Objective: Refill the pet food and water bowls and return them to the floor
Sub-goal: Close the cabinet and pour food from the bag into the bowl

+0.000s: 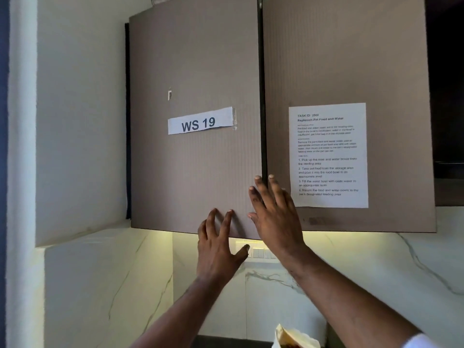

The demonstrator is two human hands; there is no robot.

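Left hand (218,243): raised, fingers straight and spread, fingertips pressed flat against the lower edge of the left taupe ribbed cabinet door (193,71); it holds nothing.

Right hand (273,217): raised, fingers extended, palm laid across the seam between that door and the right taupe ribbed cabinet door (344,59); it holds nothing.

White paper label reading "WS 19" (200,121): taped to the left door.

White printed task sheet (328,155): fixed to the right door, just beside the right hand.

Cream crumpled bag top with a red patch (295,337): at the bottom edge of view, below the right forearm; contents cannot be told.

White wall switch panel (258,251): on the white veined marble wall (376,272) under the cabinets, partly behind the hands.

Pet bowls: not in view.
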